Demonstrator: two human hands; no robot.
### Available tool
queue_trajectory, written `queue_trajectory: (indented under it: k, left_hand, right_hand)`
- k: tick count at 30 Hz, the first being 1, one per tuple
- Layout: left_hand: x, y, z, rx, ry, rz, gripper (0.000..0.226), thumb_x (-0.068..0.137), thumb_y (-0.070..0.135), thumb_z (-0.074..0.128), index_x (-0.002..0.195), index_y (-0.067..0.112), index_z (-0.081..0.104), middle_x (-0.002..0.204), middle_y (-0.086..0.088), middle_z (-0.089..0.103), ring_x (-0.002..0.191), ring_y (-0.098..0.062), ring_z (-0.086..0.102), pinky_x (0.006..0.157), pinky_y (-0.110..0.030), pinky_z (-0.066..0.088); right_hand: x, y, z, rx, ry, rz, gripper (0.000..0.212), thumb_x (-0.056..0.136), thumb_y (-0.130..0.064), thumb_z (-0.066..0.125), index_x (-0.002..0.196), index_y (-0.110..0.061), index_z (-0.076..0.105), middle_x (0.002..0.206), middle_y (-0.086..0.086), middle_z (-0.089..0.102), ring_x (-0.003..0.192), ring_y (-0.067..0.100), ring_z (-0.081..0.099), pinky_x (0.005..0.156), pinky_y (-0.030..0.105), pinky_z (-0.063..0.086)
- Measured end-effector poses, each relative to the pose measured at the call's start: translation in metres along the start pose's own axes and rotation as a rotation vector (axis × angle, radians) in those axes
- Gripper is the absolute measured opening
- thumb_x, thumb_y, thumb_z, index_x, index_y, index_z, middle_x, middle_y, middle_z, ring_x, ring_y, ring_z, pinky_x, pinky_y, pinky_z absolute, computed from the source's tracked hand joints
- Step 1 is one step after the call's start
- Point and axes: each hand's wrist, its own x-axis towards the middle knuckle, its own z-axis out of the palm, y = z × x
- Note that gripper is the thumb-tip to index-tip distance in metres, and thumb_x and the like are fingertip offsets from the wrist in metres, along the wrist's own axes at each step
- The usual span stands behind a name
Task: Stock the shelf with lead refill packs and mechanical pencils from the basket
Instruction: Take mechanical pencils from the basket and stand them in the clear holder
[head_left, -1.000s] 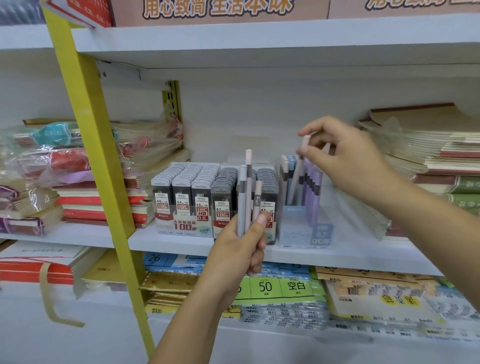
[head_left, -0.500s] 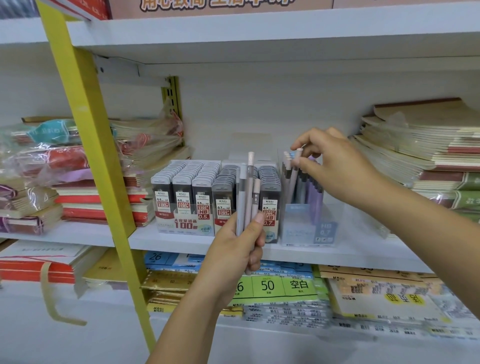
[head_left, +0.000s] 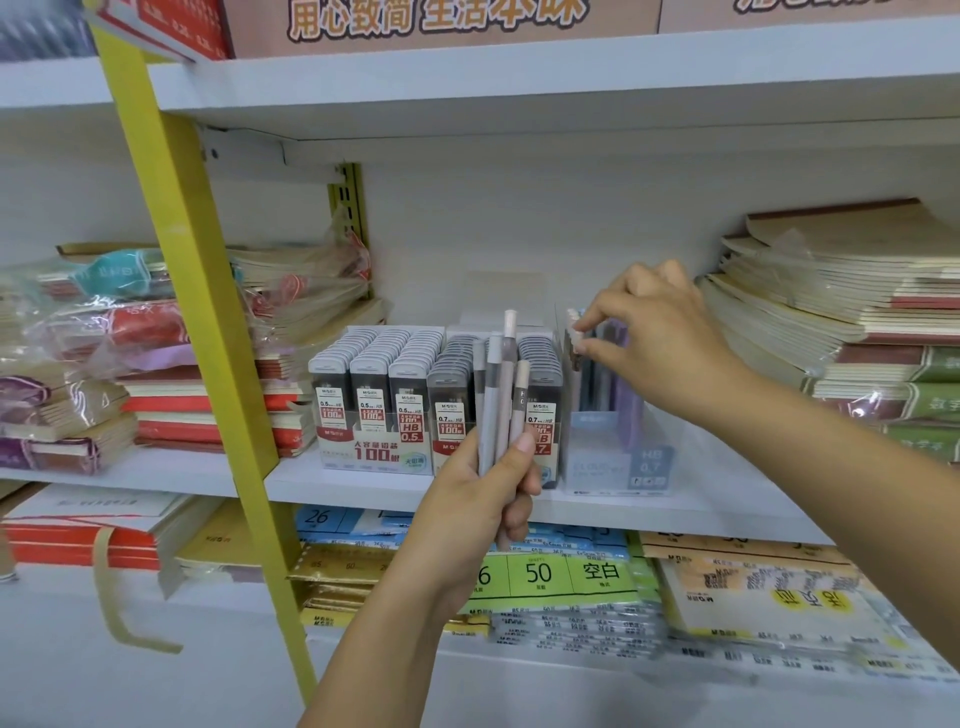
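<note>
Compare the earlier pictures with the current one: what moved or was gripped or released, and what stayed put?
The right hand has come down, lowering the single pencil it pinches into the clear display box, so only the pencil's top shows. Nothing was let go. The left hand still holds its bunch of pencils upright, and the lead refill packs are unmoved.

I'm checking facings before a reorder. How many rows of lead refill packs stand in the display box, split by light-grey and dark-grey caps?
Light-grey-capped rows, marked 0.5: 3
Dark-grey-capped rows, marked 0.7: 3 (the middle one is partly behind the pencils held in the left hand)
Total: 6
</note>
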Motion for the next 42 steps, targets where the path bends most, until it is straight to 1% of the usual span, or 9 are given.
queue_trajectory:
  k: [5,8,11,14,17,24,29,37,42]
  left_hand:
    - [-0.001,0.003,0.004,0.002,-0.018,0.028,0.045,0.082,0.049,0.067,0.115,0.019,0.062,0.072,0.005,0.062,0.051,-0.008,0.044,0.049,-0.022,0.037]
    - [-0.003,0.004,0.007,0.019,-0.051,0.034,0.042,0.083,0.048,0.066,0.115,0.02,0.063,0.073,0.004,0.064,0.051,-0.008,0.046,0.049,-0.022,0.039]
    - [-0.004,0.007,0.009,0.007,-0.069,0.036,0.036,0.084,0.049,0.065,0.11,0.024,0.065,0.076,0.001,0.066,0.052,-0.009,0.05,0.05,-0.022,0.044]
    - [-0.004,0.008,0.007,0.005,-0.031,0.018,0.034,0.086,0.048,0.063,0.11,0.023,0.064,0.07,0.004,0.058,0.049,-0.008,0.041,0.047,-0.021,0.039]
    - [-0.002,0.006,0.002,-0.002,-0.001,-0.001,0.03,0.09,0.044,0.062,0.108,0.019,0.059,0.063,0.009,0.042,0.047,-0.006,0.03,0.043,-0.018,0.03]
    - [-0.001,0.004,0.001,-0.015,0.015,0.0,0.057,0.08,0.059,0.06,0.11,0.011,0.054,0.062,0.01,0.038,0.05,-0.008,0.024,0.042,-0.017,0.025]
    - [0.0,0.005,-0.001,-0.016,0.042,-0.006,0.018,0.097,0.044,0.057,0.084,0.033,0.064,0.064,0.009,0.045,0.049,-0.007,0.027,0.042,-0.018,0.026]
    - [0.0,0.006,-0.001,-0.015,0.05,0.003,0.028,0.093,0.046,0.062,0.102,0.019,0.063,0.065,0.008,0.049,0.049,-0.007,0.03,0.043,-0.017,0.029]
    - [0.0,0.01,0.001,-0.048,0.01,0.011,0.049,0.077,0.055,0.069,0.11,0.019,0.065,0.063,0.008,0.052,0.047,-0.006,0.031,0.042,-0.017,0.029]
  right_hand:
    - [-0.022,-0.033,-0.011,0.391,-0.107,0.028,0.03,0.09,-0.036,0.06,0.118,-0.025,0.064,0.093,-0.013,0.064,0.084,0.001,0.052,0.075,0.008,0.04]
    - [-0.034,-0.051,-0.01,0.684,-0.288,0.13,0.025,0.09,-0.029,0.066,0.115,-0.029,0.062,0.083,-0.005,0.071,0.082,0.005,0.064,0.081,0.022,0.051]
    - [-0.033,-0.051,-0.017,0.808,-0.162,0.213,0.016,0.089,-0.018,0.067,0.102,-0.026,0.064,0.083,0.006,0.072,0.084,0.024,0.067,0.082,0.038,0.054]
    - [-0.024,-0.038,-0.034,0.889,0.132,0.245,0.021,0.09,-0.012,0.065,0.099,-0.03,0.058,0.081,0.005,0.072,0.073,0.015,0.068,0.062,0.026,0.052]
    - [-0.014,-0.019,-0.051,0.747,0.327,0.15,0.022,0.09,-0.015,0.066,0.1,-0.026,0.049,0.082,0.002,0.07,0.074,0.01,0.067,0.065,0.019,0.048]
    - [-0.015,-0.011,-0.025,0.377,0.128,0.074,0.022,0.084,-0.022,0.074,0.091,-0.025,0.053,0.077,-0.017,0.062,0.08,-0.006,0.059,0.062,0.0,0.038]
    - [-0.015,-0.01,-0.015,0.432,0.032,0.086,0.027,0.083,-0.028,0.075,0.08,-0.038,0.05,0.074,-0.014,0.066,0.067,-0.004,0.063,0.056,0.009,0.045]
    - [-0.01,-0.012,-0.011,-0.059,0.133,-0.115,0.018,0.077,-0.036,0.076,0.087,-0.025,0.065,0.088,-0.011,0.058,0.088,0.009,0.037,0.066,0.027,0.028]
    - [-0.007,-0.006,-0.004,-0.098,0.023,-0.034,0.018,0.084,-0.038,0.071,0.095,-0.024,0.073,0.094,-0.011,0.046,0.095,0.011,0.029,0.078,0.027,0.023]
